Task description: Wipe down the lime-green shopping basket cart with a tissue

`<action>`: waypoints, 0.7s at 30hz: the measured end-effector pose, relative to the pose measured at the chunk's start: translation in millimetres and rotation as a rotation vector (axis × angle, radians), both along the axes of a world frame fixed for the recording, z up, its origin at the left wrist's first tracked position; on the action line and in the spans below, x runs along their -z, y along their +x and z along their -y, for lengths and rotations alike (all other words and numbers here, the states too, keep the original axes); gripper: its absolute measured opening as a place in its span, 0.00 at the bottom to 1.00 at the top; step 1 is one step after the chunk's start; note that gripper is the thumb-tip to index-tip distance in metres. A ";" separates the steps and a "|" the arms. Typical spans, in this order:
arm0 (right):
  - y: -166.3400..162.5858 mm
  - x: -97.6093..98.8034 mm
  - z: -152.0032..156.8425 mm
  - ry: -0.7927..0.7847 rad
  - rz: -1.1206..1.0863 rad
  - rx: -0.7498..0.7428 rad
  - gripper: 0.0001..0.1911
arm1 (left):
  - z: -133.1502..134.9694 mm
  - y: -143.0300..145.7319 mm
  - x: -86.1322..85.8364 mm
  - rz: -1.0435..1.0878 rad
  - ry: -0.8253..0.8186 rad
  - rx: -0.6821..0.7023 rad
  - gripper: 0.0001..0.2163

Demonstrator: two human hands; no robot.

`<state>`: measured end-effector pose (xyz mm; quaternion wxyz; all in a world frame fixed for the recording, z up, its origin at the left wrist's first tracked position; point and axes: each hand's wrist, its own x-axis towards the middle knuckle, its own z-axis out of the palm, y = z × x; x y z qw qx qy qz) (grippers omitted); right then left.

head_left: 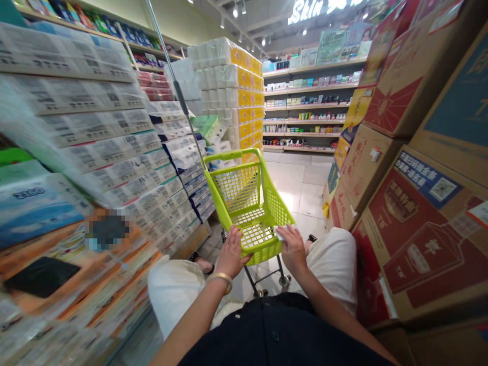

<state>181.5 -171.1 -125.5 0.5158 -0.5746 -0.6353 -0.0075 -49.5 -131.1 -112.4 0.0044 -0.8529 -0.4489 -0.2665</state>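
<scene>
A small lime-green plastic shopping cart (249, 203) stands in the aisle right in front of my knees, its basket empty. My left hand (231, 252) is closed over the near left edge of the cart; a gold bangle sits on that wrist. My right hand (293, 249) grips the near right edge, with something small and white (280, 235) under its fingers that I cannot make out. A thin metal pole (173, 81) rises from the cart toward the upper left.
Stacked tissue packs (114, 152) wall the left side. Red and brown cardboard boxes (415, 213) are piled on the right. A tower of toilet-paper packs (232, 86) stands ahead, with shelves of products (308, 107) beyond a tiled floor (305, 188).
</scene>
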 end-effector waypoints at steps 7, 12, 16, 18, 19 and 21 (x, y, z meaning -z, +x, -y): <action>-47.7 -5.4 18.1 -0.027 0.176 -0.401 0.28 | -0.2 -2.4 2.4 0.005 0.001 0.021 0.29; -9.9 -1.4 5.4 -0.014 0.078 -0.167 0.27 | -0.9 -3.4 3.4 0.035 0.001 0.018 0.29; 5.2 2.6 -1.4 -0.020 0.010 -0.006 0.26 | -1.3 -0.7 4.1 0.049 0.000 0.024 0.30; -8.9 2.9 3.2 -0.017 0.041 -0.078 0.27 | -1.6 0.3 5.3 0.056 0.003 0.025 0.30; -18.8 2.5 6.7 -0.015 0.068 -0.142 0.27 | -1.7 0.5 6.0 0.059 0.005 0.025 0.30; -36.4 1.1 13.3 -0.017 0.128 -0.284 0.28 | -2.0 0.1 7.4 0.058 0.012 0.025 0.29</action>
